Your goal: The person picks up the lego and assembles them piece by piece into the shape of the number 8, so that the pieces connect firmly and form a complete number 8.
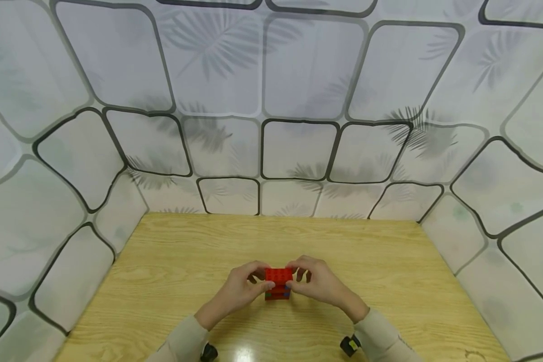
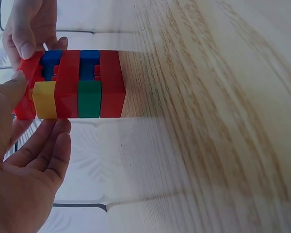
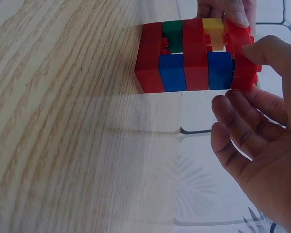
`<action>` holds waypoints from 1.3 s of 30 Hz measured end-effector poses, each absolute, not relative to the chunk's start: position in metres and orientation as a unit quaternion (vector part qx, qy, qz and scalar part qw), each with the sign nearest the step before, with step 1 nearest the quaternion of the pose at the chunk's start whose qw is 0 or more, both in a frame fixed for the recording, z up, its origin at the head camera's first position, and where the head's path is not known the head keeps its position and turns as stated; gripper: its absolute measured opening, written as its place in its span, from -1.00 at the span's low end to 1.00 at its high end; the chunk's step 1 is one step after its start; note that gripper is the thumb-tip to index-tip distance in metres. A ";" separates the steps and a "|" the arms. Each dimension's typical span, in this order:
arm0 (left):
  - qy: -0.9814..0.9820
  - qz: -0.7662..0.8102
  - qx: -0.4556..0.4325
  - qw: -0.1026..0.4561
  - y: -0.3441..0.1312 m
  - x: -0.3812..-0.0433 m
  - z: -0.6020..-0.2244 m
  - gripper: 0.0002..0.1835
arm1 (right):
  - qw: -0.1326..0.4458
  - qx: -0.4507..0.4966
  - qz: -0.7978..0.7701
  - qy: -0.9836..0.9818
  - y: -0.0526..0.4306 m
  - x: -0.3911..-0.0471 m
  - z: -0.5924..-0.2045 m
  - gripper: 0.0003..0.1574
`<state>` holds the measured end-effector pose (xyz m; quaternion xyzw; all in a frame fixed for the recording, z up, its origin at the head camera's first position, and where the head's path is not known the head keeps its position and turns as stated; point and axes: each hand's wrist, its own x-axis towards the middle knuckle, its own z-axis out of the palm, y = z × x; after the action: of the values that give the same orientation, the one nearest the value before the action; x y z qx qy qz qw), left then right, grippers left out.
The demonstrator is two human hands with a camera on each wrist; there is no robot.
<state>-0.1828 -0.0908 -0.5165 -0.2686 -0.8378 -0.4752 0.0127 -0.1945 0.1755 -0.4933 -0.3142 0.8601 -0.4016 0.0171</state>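
Observation:
A stack of toy building bricks stands upright on the table. Its top red brick (image 1: 278, 274) is pinched at one end by my left hand (image 1: 241, 285) and at the other by my right hand (image 1: 322, 283), thumbs on the near side. Under it, in the left wrist view, come a yellow brick (image 2: 44, 100) and a blue brick, then a middle red brick (image 2: 68, 90). Lower down sit a green brick (image 2: 89, 100) and another blue brick (image 3: 172, 73), above a bottom red brick (image 3: 151, 58). A narrow gap shows between the yellow brick and the top one.
The wood-grain table (image 1: 185, 246) spreads around the stack. Pale patterned walls (image 1: 298, 151) with dark outlines and leaf prints close in the back and both sides. Dark wrist devices (image 1: 350, 346) show near the sleeves.

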 end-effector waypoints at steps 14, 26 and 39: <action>-0.836 -0.478 -0.270 -0.006 -0.093 -0.185 -0.515 -0.70 | 0.027 -0.315 -0.391 0.865 0.174 -0.195 -0.494 -0.66; -0.831 -0.481 -0.279 0.004 -0.093 -0.186 -0.517 -0.74 | 0.026 -0.313 -0.397 0.862 0.174 -0.195 -0.494 -0.63; -0.832 -0.469 -0.294 0.017 -0.092 -0.187 -0.516 -0.76 | 0.044 -0.309 -0.394 0.865 0.177 -0.196 -0.493 -0.59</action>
<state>-0.1865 -0.0920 -0.5161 -0.2943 -0.8323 -0.4695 0.0169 -0.1964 0.1767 -0.4931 -0.3093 0.8645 -0.3937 0.0440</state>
